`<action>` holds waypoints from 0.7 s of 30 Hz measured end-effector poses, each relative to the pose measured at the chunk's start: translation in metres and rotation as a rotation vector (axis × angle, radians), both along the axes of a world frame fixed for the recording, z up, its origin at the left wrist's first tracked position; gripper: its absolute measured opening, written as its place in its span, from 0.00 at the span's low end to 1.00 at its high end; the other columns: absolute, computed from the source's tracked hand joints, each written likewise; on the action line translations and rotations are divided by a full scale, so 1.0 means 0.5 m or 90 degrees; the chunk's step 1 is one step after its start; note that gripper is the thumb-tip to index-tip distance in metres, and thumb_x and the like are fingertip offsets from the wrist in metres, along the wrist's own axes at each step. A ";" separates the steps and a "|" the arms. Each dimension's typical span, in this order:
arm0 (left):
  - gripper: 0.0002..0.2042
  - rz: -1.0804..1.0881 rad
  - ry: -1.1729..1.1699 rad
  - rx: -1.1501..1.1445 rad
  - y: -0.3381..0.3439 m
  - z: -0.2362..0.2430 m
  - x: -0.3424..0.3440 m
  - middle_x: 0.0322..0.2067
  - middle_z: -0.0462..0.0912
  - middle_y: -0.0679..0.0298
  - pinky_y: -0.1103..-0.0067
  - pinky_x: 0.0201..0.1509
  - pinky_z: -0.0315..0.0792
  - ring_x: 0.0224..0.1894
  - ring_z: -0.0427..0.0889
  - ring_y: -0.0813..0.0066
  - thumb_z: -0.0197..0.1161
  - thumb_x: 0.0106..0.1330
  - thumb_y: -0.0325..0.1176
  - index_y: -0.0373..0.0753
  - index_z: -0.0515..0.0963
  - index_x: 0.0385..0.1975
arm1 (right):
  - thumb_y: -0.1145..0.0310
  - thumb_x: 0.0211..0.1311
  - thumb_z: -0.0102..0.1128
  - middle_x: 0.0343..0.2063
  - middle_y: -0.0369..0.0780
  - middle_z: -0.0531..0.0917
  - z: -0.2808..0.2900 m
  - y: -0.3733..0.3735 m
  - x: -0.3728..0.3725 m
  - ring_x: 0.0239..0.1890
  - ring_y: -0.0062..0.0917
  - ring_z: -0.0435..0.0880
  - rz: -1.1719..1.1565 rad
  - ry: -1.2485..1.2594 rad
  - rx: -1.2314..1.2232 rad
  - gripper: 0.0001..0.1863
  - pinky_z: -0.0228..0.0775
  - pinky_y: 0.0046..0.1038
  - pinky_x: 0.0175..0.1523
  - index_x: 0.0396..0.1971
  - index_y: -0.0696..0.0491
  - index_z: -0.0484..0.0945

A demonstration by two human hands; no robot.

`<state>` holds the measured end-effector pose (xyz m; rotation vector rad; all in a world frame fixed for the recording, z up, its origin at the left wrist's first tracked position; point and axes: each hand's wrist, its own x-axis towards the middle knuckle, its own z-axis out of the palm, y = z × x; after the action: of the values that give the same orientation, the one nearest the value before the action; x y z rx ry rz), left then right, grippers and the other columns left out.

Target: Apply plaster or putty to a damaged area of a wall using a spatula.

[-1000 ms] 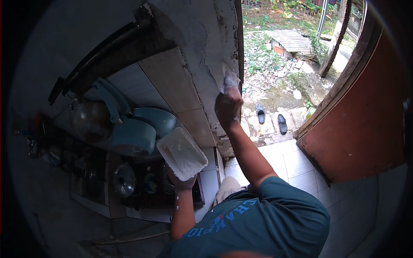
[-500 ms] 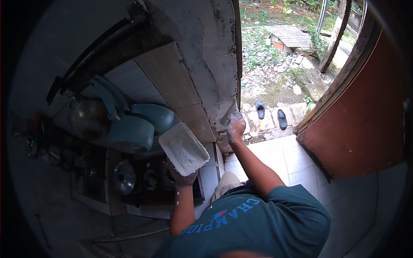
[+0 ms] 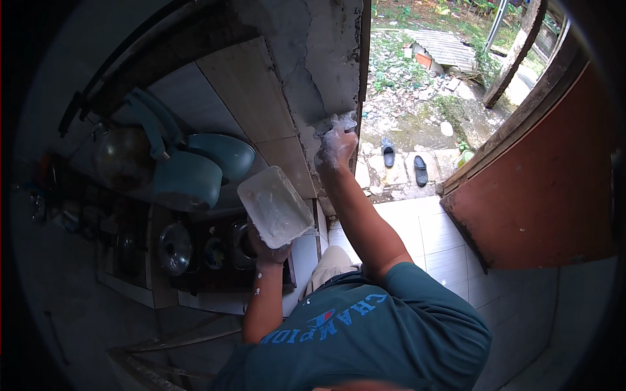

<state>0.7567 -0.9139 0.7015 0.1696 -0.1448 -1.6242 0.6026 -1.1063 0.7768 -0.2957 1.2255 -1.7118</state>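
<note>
My left hand [image 3: 266,249] is closed round the lower end of a white rectangular plastic tub [image 3: 277,208], tilted with its opening toward me. White paste is smeared over the tub's inside. My right hand [image 3: 337,148], coated in whitish paste, is closed against the edge of the wall [image 3: 326,72] beside the doorway. It grips a putty knife [image 3: 320,126], whose grey blade is mostly hidden by the hand and lies against the wall. The wall's grey surface is rough and patched, with a long crack-like line.
Blue-green pans [image 3: 188,182] hang at left above a stove [image 3: 218,257] with a shiny lid [image 3: 175,249]. The brown door [image 3: 521,189] stands open at right. Outside the threshold lie dark clogs [image 3: 420,171] on paving, with rubble and a corrugated sheet beyond.
My right hand has moved up and slightly left along the wall edge, and the blade has turned from pointing upward to mostly hidden. The tub stays in my left hand. The view has shifted slightly.
</note>
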 end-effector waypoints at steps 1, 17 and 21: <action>0.28 0.006 0.003 0.005 0.002 -0.002 0.001 0.63 0.67 0.59 0.49 0.68 0.56 0.65 0.66 0.54 0.49 0.68 0.52 0.45 0.64 0.65 | 0.65 0.60 0.59 0.18 0.37 0.75 0.005 0.019 0.004 0.15 0.21 0.68 0.002 0.143 -0.057 0.13 0.57 0.30 0.19 0.20 0.57 0.74; 0.26 -0.026 0.020 0.011 0.005 0.017 -0.001 0.60 0.70 0.58 0.54 0.67 0.59 0.62 0.70 0.56 0.46 0.70 0.52 0.44 0.66 0.62 | 0.71 0.56 0.56 0.19 0.41 0.73 -0.329 -0.002 -0.019 0.20 0.24 0.70 0.011 0.146 0.122 0.11 0.61 0.33 0.24 0.23 0.62 0.68; 0.27 -0.047 0.056 -0.011 0.014 0.028 -0.006 0.61 0.69 0.56 0.51 0.69 0.55 0.63 0.68 0.54 0.47 0.69 0.51 0.43 0.65 0.63 | 0.70 0.56 0.57 0.19 0.42 0.74 -0.133 0.027 0.053 0.20 0.25 0.71 -0.044 0.109 -0.021 0.10 0.62 0.34 0.26 0.25 0.62 0.70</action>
<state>0.7536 -0.9068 0.7152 0.0801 -0.0983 -1.7002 0.6293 -1.0926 0.7104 -0.4321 1.3449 -1.7969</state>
